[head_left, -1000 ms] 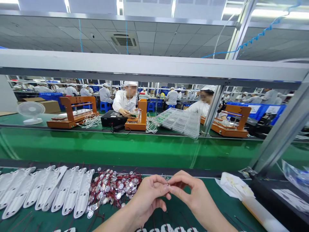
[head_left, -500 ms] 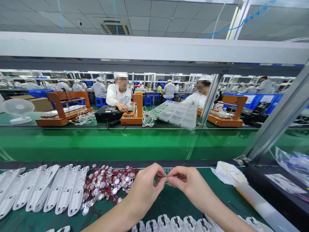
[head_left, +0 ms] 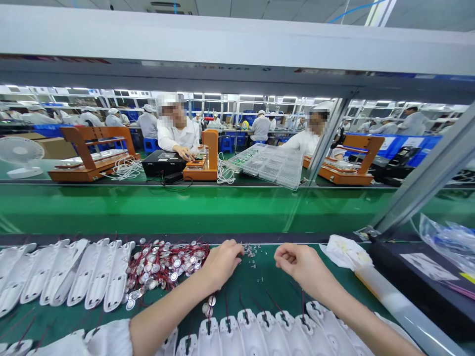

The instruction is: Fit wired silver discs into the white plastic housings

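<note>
My left hand (head_left: 221,262) rests on the green mat with its fingers curled, fingertips at a small scatter of tiny metal parts (head_left: 249,250). My right hand (head_left: 301,261) hovers to the right of that scatter, fingers pinched together; whatever sits between them is too small to name. Left of my left hand lies a pile of silver discs with red wires (head_left: 163,261). A row of white plastic housings with wires (head_left: 260,332) runs along the near edge under my forearms.
White plastic shells (head_left: 67,275) lie side by side at the left. A crumpled white cloth (head_left: 343,251) and a white tube (head_left: 393,299) sit at the right. Beyond a green conveyor (head_left: 193,210), people in white work at orange fixtures (head_left: 203,165).
My hands were pinched together in the air; they have separated and dropped to the mat. The view has tilted down, showing the near row of housings.
</note>
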Motion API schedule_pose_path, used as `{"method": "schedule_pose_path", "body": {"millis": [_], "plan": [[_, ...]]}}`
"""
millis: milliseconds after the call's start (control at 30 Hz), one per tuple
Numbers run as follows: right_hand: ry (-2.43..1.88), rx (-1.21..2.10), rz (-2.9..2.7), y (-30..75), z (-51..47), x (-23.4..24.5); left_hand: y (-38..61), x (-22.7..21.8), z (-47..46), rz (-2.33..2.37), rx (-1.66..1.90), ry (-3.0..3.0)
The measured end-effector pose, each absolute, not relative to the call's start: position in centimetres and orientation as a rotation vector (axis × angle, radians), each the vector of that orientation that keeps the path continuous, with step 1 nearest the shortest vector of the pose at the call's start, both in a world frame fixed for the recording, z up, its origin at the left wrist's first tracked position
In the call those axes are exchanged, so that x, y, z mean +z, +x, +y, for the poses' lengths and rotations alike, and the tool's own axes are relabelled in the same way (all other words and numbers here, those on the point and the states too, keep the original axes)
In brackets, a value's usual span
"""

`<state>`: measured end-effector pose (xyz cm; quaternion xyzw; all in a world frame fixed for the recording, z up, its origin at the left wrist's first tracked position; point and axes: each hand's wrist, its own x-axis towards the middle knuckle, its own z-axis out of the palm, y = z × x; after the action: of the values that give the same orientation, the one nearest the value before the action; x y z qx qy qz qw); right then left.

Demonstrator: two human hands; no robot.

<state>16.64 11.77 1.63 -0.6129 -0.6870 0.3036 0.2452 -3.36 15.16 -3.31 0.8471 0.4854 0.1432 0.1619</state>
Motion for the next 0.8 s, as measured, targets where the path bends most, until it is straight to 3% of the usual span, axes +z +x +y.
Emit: {"method": "schedule_pose_path", "body": {"millis": [233, 633, 800], "plan": [[-1.749, 0.728, -2.171, 16.1, 12.1, -0.4, -3.1, -3.7, 15.6, 1.358, 0.271, 2.458], [-1.902, 0.615, -2.223, 12.9, 13.0, -2.8, -4.2, -1.6, 13.9, 1.322, 0.708, 1.997], [-1.785, 0.604, -2.122, 12.5, 11.8, -0.3, -4.3, -0.8, 11.6, 1.242, 0.778, 1.587]]}}
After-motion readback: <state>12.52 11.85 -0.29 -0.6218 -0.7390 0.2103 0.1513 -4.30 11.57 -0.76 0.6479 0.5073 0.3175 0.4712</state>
